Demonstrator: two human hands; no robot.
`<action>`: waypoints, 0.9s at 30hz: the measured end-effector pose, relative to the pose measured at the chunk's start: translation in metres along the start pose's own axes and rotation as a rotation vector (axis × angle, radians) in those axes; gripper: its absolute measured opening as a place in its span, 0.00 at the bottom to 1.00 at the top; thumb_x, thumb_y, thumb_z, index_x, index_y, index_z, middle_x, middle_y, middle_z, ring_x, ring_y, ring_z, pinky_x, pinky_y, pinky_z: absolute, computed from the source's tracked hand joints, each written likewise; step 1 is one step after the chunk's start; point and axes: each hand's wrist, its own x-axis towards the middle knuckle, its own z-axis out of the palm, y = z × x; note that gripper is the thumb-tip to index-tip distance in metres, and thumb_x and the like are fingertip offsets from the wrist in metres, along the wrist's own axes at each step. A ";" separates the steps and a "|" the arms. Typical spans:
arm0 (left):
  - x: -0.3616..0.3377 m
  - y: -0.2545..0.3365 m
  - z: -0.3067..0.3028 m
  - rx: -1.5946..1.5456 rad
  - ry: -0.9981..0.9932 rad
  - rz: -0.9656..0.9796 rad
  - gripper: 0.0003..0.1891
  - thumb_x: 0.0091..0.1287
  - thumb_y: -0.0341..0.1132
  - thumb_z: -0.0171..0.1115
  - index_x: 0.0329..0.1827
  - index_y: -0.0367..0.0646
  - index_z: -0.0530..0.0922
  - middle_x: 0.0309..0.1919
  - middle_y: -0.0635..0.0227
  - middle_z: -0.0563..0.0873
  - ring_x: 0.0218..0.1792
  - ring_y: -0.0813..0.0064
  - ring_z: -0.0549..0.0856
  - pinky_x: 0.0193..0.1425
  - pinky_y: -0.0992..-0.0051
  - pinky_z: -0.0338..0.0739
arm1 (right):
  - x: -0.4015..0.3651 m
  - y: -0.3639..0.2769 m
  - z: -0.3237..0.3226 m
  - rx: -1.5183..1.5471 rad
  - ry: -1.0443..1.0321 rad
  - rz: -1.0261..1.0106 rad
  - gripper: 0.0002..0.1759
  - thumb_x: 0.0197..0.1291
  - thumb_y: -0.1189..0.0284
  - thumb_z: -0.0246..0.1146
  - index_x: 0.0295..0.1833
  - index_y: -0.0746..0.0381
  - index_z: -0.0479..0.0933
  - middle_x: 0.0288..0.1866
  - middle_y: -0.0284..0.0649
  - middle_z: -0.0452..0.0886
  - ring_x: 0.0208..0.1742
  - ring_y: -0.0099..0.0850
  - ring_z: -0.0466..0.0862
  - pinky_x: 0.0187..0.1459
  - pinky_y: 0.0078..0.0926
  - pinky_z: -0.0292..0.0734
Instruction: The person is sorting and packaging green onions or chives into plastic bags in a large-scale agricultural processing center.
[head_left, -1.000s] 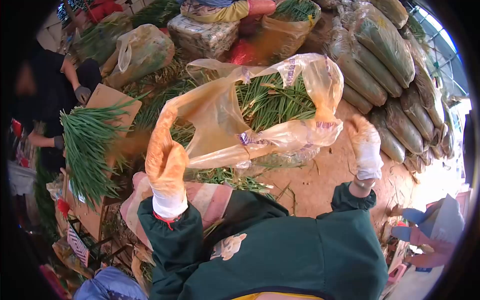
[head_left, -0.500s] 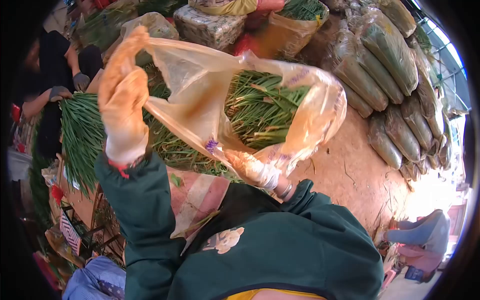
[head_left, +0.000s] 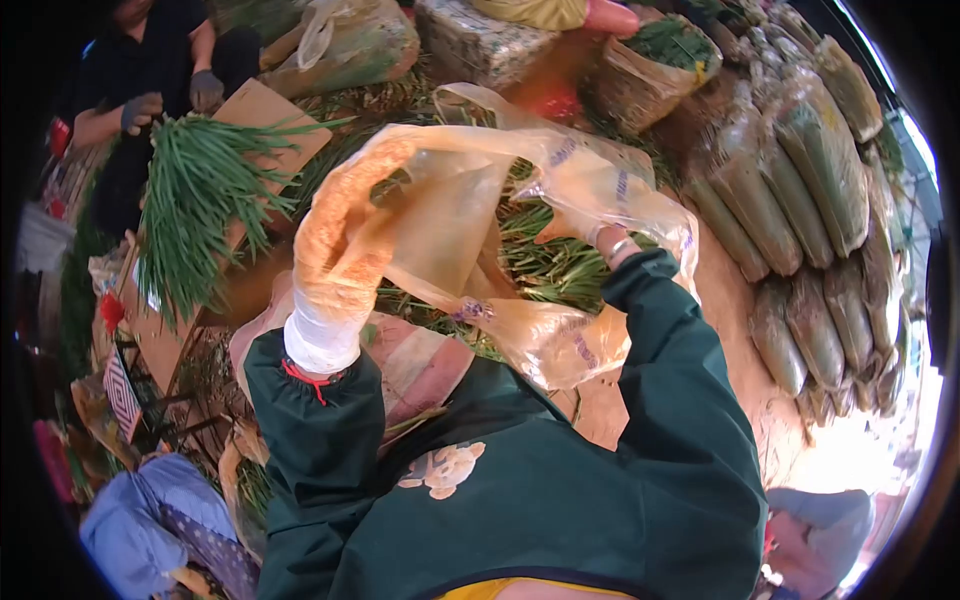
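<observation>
The step in hand looked to be opening up a thin yellowish plastic bag (head_left: 450, 215), which was held in the air in front of the person's chest, above a loose heap of green chives (head_left: 548, 268) on the ground. The left hand (head_left: 338, 250), in a stained orange-white glove, was raised and clenched on the film at the bag's rim. The right hand (head_left: 572, 226) was thrust inside the bag past the wrist, and the crumpled film veiled it, so I could not tell whether its fingers were spread or curled. By my judgement, widening the mouth further would call for the right hand to press outward against the film while the left held its pinch, since the film was limp and clung in folds. To the left, another person's gloved hand (head_left: 140, 106) rested at a fanned bundle of chives (head_left: 200, 190) lying on a cardboard sheet (head_left: 268, 112), near enough to crowd that side. Long packed sacks (head_left: 800, 170) were stacked along the right, well apart from the bag, and a striped cloth (head_left: 425, 365) lay just below it.
</observation>
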 end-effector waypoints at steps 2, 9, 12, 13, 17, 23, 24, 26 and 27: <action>0.004 -0.002 -0.004 0.001 -0.029 0.054 0.24 0.60 0.18 0.51 0.63 0.35 0.71 0.60 0.61 0.76 0.49 0.75 0.71 0.54 0.77 0.66 | 0.024 -0.005 0.000 -0.010 -0.051 -0.109 0.59 0.42 0.48 0.72 0.72 0.68 0.51 0.68 0.59 0.62 0.70 0.51 0.63 0.70 0.34 0.56; 0.021 0.012 -0.019 -0.129 0.072 -0.129 0.22 0.60 0.16 0.50 0.58 0.37 0.76 0.56 0.63 0.78 0.59 0.76 0.75 0.63 0.76 0.66 | 0.013 -0.053 -0.019 -0.309 -0.485 -0.186 0.77 0.29 0.44 0.77 0.76 0.64 0.35 0.72 0.54 0.59 0.73 0.46 0.59 0.73 0.46 0.48; 0.029 0.011 -0.011 -0.131 0.008 0.029 0.22 0.61 0.16 0.50 0.59 0.35 0.75 0.57 0.62 0.78 0.59 0.75 0.75 0.64 0.75 0.65 | 0.009 -0.058 0.010 -0.419 -0.363 -0.170 0.75 0.31 0.49 0.78 0.77 0.59 0.34 0.74 0.51 0.57 0.74 0.44 0.59 0.73 0.42 0.50; 0.029 0.011 -0.006 -0.118 -0.023 0.077 0.22 0.60 0.16 0.51 0.58 0.35 0.75 0.57 0.61 0.78 0.60 0.74 0.75 0.64 0.76 0.65 | 0.017 -0.058 0.020 -0.424 -0.359 -0.173 0.75 0.31 0.49 0.78 0.77 0.59 0.34 0.74 0.51 0.57 0.74 0.44 0.59 0.73 0.42 0.50; 0.018 0.013 -0.001 -0.013 -0.029 -0.004 0.22 0.58 0.15 0.53 0.57 0.35 0.76 0.58 0.60 0.76 0.60 0.69 0.74 0.63 0.77 0.66 | 0.030 -0.061 0.045 -0.453 -0.215 -0.102 0.62 0.36 0.60 0.75 0.76 0.57 0.45 0.63 0.47 0.68 0.65 0.43 0.69 0.64 0.39 0.63; 0.012 -0.002 -0.019 -0.084 -0.036 0.058 0.21 0.58 0.15 0.55 0.56 0.35 0.75 0.54 0.61 0.78 0.55 0.71 0.76 0.62 0.75 0.68 | 0.017 -0.033 -0.033 0.048 0.062 -0.007 0.46 0.37 0.67 0.72 0.67 0.58 0.62 0.45 0.50 0.79 0.47 0.47 0.80 0.50 0.40 0.75; 0.009 -0.005 -0.020 -0.092 -0.037 0.053 0.21 0.58 0.15 0.55 0.56 0.35 0.75 0.54 0.61 0.78 0.55 0.71 0.76 0.62 0.75 0.68 | 0.015 -0.029 -0.045 0.120 0.037 0.097 0.43 0.38 0.67 0.72 0.65 0.60 0.64 0.46 0.51 0.79 0.48 0.48 0.79 0.51 0.41 0.75; 0.007 -0.012 -0.022 -0.003 0.083 -0.116 0.21 0.59 0.17 0.56 0.57 0.35 0.74 0.57 0.60 0.77 0.58 0.70 0.75 0.62 0.74 0.68 | 0.006 -0.025 -0.067 0.077 0.082 0.173 0.38 0.40 0.70 0.70 0.62 0.58 0.68 0.48 0.51 0.80 0.50 0.46 0.80 0.52 0.38 0.75; 0.005 -0.019 -0.022 -0.111 0.116 -0.165 0.21 0.59 0.18 0.56 0.58 0.35 0.74 0.57 0.59 0.76 0.59 0.68 0.75 0.63 0.74 0.68 | 0.000 -0.022 -0.075 0.202 0.052 0.148 0.39 0.41 0.70 0.69 0.64 0.56 0.67 0.50 0.49 0.80 0.52 0.46 0.80 0.53 0.37 0.74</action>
